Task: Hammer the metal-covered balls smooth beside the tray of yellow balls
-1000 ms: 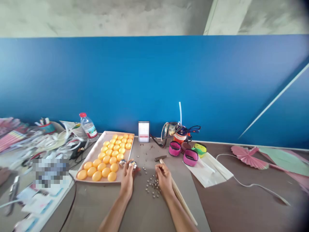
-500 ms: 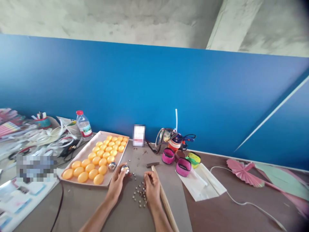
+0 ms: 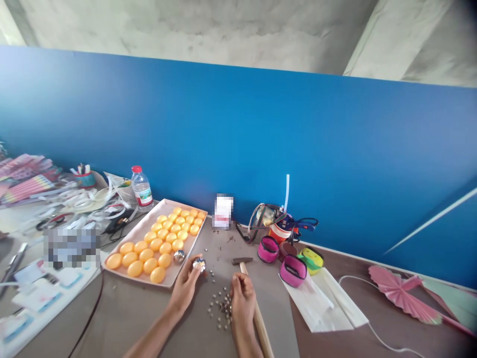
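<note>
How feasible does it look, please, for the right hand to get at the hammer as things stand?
Very likely yes: the hammer lies close beside the right hand, and nothing visible stands between them.

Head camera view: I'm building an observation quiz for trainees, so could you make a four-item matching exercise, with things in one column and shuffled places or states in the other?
Things:
1. Tray
2. Left hand
3. Small metal beads
4. Bottle

Places or states:
A. Standing near the blue partition, with a red cap on
B. Bearing rows of orange balls
C. Scattered on the table, close by the right hand
D. Holding a shiny silvery ball

Right pairs: 1-B, 2-D, 3-C, 4-A
</note>
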`<state>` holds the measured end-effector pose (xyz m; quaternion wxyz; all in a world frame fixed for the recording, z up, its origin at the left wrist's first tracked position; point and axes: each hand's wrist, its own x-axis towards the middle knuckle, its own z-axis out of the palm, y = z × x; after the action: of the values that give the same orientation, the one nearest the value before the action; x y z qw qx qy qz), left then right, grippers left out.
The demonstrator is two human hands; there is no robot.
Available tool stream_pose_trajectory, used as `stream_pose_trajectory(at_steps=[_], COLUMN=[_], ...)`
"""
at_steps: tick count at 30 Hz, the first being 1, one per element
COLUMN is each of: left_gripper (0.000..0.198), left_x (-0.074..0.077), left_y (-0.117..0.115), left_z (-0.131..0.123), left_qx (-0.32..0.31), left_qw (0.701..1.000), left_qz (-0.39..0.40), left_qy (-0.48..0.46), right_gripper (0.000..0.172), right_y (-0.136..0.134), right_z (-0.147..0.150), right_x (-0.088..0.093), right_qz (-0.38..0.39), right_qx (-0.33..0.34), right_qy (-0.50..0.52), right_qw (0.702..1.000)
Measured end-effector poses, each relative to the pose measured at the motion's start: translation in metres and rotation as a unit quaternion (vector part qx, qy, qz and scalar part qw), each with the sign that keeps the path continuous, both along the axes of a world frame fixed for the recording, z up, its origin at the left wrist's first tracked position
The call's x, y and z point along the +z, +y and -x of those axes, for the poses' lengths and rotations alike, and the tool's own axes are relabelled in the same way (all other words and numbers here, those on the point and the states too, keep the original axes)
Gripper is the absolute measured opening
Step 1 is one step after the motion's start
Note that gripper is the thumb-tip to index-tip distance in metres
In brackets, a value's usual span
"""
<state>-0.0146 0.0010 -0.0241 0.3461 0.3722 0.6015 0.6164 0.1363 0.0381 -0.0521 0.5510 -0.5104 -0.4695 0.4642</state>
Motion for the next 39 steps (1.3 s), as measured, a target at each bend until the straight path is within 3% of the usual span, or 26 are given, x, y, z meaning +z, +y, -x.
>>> stream_pose_trajectory(at_steps=[6, 18, 25, 31, 39], left_gripper=[0.047, 0.048, 0.042, 0.034, 0.031], left_x=[-0.002, -0.014, -0.003, 0.010, -0.005], left_y=[0.004, 0.017, 0.021, 0.049, 0.071], left_z=[-0.003, 0.004, -0.002, -0.001, 0.006], left_qx=[0.033, 0.029, 0.035, 0.040, 0.021], left_qw=[0.994, 0.988, 0.978, 0.970, 0.968], left_qz=[-0.021, -0.062, -0.067, -0.052, -0.030], left_qy=[0.099, 0.141, 0.194, 0.232, 0.249], right_gripper=[0.030, 0.023, 0.024, 0.025, 0.027], right_y=[0.010, 0.022, 0.022, 0.019, 0.017], right_z=[0.001, 0.006, 0.007, 0.007, 0.006], right_x=[-0.003, -0.007, -0.005, -0.001, 0.006], right_qz=[-0.035, -0.083, -0.117, -0.128, -0.118], right_qx=[-0.004, 0.021, 0.000, -0.005, 0.015], right_qy=[-0.012, -0.011, -0.008, -0.003, -0.004], right_qw=[0.999, 0.996, 0.993, 0.992, 0.993])
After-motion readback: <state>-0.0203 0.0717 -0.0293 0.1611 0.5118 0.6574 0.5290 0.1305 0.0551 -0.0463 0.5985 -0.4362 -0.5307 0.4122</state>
